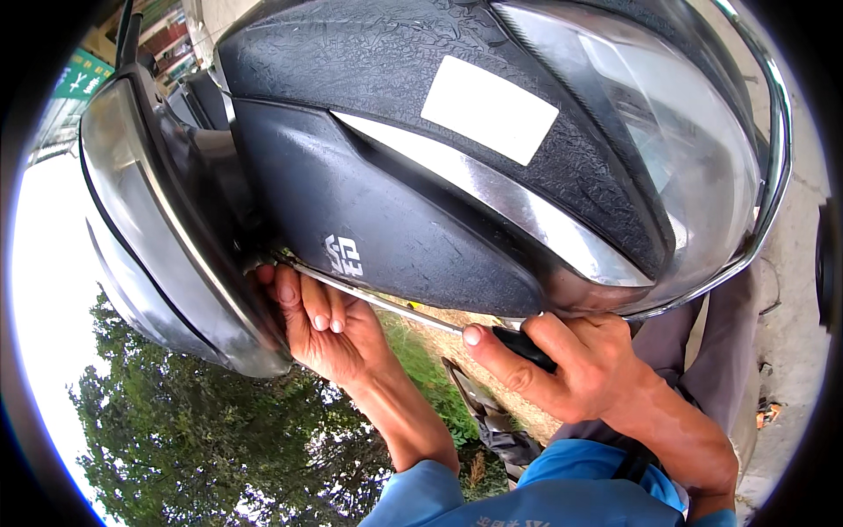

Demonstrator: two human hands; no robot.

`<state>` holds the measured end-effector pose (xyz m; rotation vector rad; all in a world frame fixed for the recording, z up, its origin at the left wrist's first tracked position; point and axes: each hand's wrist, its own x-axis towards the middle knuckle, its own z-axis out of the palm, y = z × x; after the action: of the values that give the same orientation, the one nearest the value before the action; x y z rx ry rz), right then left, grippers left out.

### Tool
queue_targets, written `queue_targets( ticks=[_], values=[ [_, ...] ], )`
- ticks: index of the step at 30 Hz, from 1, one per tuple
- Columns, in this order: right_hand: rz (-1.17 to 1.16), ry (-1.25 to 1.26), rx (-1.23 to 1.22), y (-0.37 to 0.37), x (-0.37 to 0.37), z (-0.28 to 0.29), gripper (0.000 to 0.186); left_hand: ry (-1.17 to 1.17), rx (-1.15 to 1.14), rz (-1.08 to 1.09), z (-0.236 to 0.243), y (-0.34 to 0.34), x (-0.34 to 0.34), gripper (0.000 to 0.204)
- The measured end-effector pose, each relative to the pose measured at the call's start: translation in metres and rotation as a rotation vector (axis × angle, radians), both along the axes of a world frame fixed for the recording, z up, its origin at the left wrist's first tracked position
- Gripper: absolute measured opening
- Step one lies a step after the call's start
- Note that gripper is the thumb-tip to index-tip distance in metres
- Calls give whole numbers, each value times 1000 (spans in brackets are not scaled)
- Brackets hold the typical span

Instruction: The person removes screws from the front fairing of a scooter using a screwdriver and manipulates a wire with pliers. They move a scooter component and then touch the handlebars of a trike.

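Observation:
A scooter's dark front body panel (386, 206) fills the middle of the head view, with a silver trim strip (492, 198) and a white blank plate (489, 110). My right hand (580, 364) is closed round the black handle of a long screwdriver (399, 309). Its thin metal shaft runs leftward along the panel's lower edge. At the shaft's far end, my left hand (329, 329) has its fingers curled in the gap between the panel and the silver-rimmed headlight unit (167, 228). Whatever those fingertips pinch is hidden, as is the screwdriver's tip.
A clear lens cover (676, 132) with a curved chrome bar (773, 176) bounds the right side. Leafy trees (219, 439) stand at the lower left. Pavement (799, 263) shows at the right, and a green sign (81, 75) at the upper left.

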<state>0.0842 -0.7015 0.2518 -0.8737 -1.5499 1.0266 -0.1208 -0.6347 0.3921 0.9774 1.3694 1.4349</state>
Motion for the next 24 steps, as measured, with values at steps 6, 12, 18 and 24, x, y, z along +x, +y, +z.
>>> queue_targets(
  ticks=[6, 12, 18, 24],
  values=[
    [101, 184, -234, -4, 23, 10, 54, -140, -16, 78, -3, -1, -7, 21],
    [82, 485, -437, 1, 57, 20, 56, -101, -94, 64, 0, 0, -3, 18],
    [63, 592, -569, 12, 91, 20, 42, -279, -155, 62, 9, 3, -15, 21],
    [73, 563, -590, 13, 112, 11, 36, -260, -156, 123, 13, 2, -16, 27]
  ],
)
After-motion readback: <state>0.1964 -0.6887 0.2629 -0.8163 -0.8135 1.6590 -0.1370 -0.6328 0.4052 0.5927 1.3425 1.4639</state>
